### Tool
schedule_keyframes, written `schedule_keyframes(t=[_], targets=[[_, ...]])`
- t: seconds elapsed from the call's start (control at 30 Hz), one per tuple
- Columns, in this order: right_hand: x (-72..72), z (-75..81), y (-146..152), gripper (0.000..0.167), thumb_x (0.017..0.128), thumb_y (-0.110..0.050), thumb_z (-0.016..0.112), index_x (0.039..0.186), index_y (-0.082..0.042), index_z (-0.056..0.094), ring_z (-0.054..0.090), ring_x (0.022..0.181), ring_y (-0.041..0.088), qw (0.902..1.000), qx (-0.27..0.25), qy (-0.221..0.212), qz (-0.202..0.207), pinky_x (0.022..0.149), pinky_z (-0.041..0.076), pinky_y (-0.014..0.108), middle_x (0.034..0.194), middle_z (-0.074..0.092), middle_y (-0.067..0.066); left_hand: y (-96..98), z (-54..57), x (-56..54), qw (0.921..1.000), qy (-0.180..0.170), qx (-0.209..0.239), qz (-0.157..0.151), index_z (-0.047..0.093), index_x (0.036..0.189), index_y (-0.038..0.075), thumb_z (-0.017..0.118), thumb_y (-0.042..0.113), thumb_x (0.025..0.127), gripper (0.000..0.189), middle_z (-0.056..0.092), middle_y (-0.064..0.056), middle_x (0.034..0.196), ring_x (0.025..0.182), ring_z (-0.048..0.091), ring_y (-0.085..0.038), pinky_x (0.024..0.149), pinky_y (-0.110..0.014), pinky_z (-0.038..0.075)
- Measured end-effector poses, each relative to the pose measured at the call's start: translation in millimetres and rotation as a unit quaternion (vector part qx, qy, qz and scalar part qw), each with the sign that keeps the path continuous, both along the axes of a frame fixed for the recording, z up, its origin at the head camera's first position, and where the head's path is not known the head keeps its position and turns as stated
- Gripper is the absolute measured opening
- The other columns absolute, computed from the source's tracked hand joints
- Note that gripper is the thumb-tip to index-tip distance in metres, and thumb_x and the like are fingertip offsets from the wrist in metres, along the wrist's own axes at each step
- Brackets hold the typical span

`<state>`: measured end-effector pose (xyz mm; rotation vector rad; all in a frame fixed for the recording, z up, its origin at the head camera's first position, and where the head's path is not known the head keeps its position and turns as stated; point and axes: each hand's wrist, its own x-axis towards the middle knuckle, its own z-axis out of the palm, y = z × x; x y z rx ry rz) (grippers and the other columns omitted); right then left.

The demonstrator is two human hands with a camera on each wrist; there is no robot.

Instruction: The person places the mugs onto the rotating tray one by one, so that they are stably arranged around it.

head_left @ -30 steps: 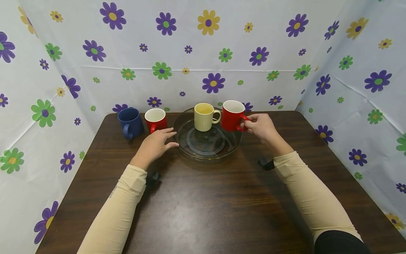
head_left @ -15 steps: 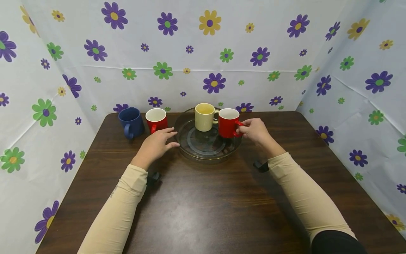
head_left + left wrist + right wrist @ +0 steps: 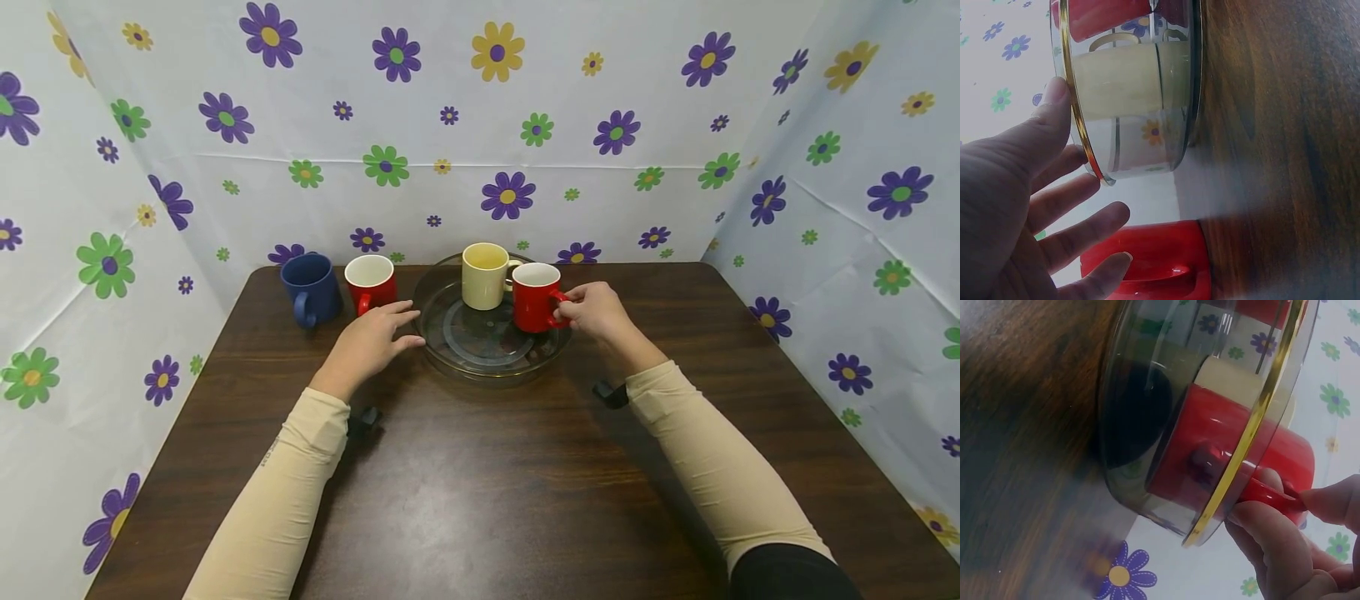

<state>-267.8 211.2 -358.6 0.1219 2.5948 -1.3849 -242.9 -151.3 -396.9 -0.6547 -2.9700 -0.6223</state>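
Note:
My right hand (image 3: 598, 313) pinches the handle of a red mug (image 3: 534, 305), which stands upright inside a round clear glass dish (image 3: 480, 363) with a gold rim. Just left of it in the dish is a pale yellow mug (image 3: 483, 283), its handle toward the red one. In the right wrist view, thumb and fingers close around the red mug's handle (image 3: 1272, 495), partly seen through the glass wall. My left hand (image 3: 367, 346) is spread at the dish's left side; in the left wrist view its thumb (image 3: 1054, 112) lies right at the gold rim (image 3: 1079, 119).
To the left of the dish, a second red mug (image 3: 370, 279) stands behind my left hand, and a dark blue mug (image 3: 311, 292) is beside it. The dark wooden table (image 3: 480, 483) reaches back to a flowered white curtain (image 3: 420, 108).
My right hand has brought the red mug down and leftward, nearer the front of the dish and the yellow mug. The left hand stays where it was.

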Motion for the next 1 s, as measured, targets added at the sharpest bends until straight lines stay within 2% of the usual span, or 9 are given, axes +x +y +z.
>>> schedule_keyframes(t=[0.1, 0.27, 0.37, 0.5, 0.63, 0.8, 0.9, 1.0], targets=[[1.1, -1.0, -2, 0.030, 0.100, -0.012, 0.062, 0.122, 0.008, 0.064, 0.065, 0.096, 0.034, 0.9999, 0.005, -0.001, 0.009, 0.083, 0.059, 0.033, 0.106, 0.072, 0.024, 0.2, -0.5, -0.3, 1.0000, -0.004, -0.001, 0.001, 0.059, 0.142, 0.005, 0.076, 0.035, 0.092, 0.061, 0.049, -0.016, 0.152, 0.140, 0.046, -0.036, 0.115, -0.054, 0.036], [3.6, -2.5, -6, 0.027, 0.100, -0.009, 0.060, 0.119, 0.011, 0.063, 0.065, 0.093, 0.028, 0.9992, 0.015, 0.000, 0.037, 0.086, 0.060, 0.035, 0.108, 0.071, 0.024, -0.1, -0.7, -0.8, 1.0000, -0.006, -0.001, 0.001, 0.059, 0.142, 0.005, 0.076, 0.036, 0.092, 0.062, 0.049, -0.016, 0.153, 0.140, 0.046, -0.036, 0.115, -0.054, 0.036], [3.8, -3.3, -9, 0.026, 0.100, -0.008, 0.059, 0.117, 0.011, 0.064, 0.065, 0.091, 0.025, 0.9989, 0.018, 0.001, 0.044, 0.083, 0.060, 0.032, 0.106, 0.071, 0.023, -0.4, -1.1, -0.8, 1.0000, -0.004, 0.002, -0.001, 0.059, 0.142, 0.005, 0.076, 0.036, 0.091, 0.062, 0.049, -0.017, 0.153, 0.140, 0.046, -0.036, 0.115, -0.054, 0.036], [2.7, -4.9, -12, 0.025, 0.097, -0.007, 0.060, 0.113, 0.013, 0.065, 0.066, 0.088, 0.025, 0.9975, 0.036, 0.014, 0.059, 0.077, 0.060, 0.027, 0.102, 0.071, 0.023, -1.5, -2.7, -0.8, 0.9999, 0.009, 0.002, -0.004, 0.059, 0.142, 0.004, 0.077, 0.035, 0.091, 0.062, 0.050, -0.017, 0.152, 0.139, 0.047, -0.037, 0.114, -0.054, 0.037], [2.9, -6.9, -14, 0.026, 0.096, -0.007, 0.060, 0.110, 0.013, 0.067, 0.069, 0.086, 0.028, 0.9935, 0.082, 0.030, 0.072, 0.078, 0.061, 0.030, 0.103, 0.069, 0.024, -1.7, -3.9, -1.0, 0.9998, 0.018, 0.004, -0.006, 0.059, 0.141, 0.004, 0.077, 0.035, 0.090, 0.062, 0.051, -0.017, 0.151, 0.138, 0.048, -0.037, 0.113, -0.053, 0.038], [3.3, -7.1, -15, 0.026, 0.097, -0.008, 0.061, 0.109, 0.013, 0.068, 0.073, 0.091, 0.037, 0.9893, 0.120, 0.042, 0.071, 0.079, 0.061, 0.033, 0.105, 0.070, 0.026, -1.0, -4.7, -2.3, 0.9997, 0.025, 0.005, -0.006, 0.060, 0.141, 0.003, 0.077, 0.034, 0.090, 0.062, 0.051, -0.017, 0.151, 0.138, 0.048, -0.036, 0.113, -0.052, 0.039], [3.2, -6.2, -17, 0.025, 0.097, -0.010, 0.064, 0.107, 0.013, 0.069, 0.072, 0.093, 0.040, 0.9873, 0.133, 0.046, 0.074, 0.075, 0.061, 0.031, 0.103, 0.071, 0.026, -1.1, -4.7, -2.3, 0.9996, 0.028, 0.005, -0.001, 0.060, 0.141, 0.004, 0.077, 0.035, 0.090, 0.061, 0.051, -0.016, 0.151, 0.138, 0.049, -0.036, 0.113, -0.053, 0.039], [1.6, -6.9, -19, 0.024, 0.097, -0.011, 0.066, 0.105, 0.011, 0.071, 0.071, 0.088, 0.036, 0.9844, 0.150, 0.052, 0.076, 0.068, 0.058, 0.027, 0.098, 0.072, 0.023, -1.9, -3.8, -2.6, 0.9996, 0.027, 0.004, -0.002, 0.059, 0.141, 0.004, 0.077, 0.034, 0.091, 0.061, 0.051, -0.017, 0.151, 0.138, 0.048, -0.037, 0.113, -0.053, 0.039]])
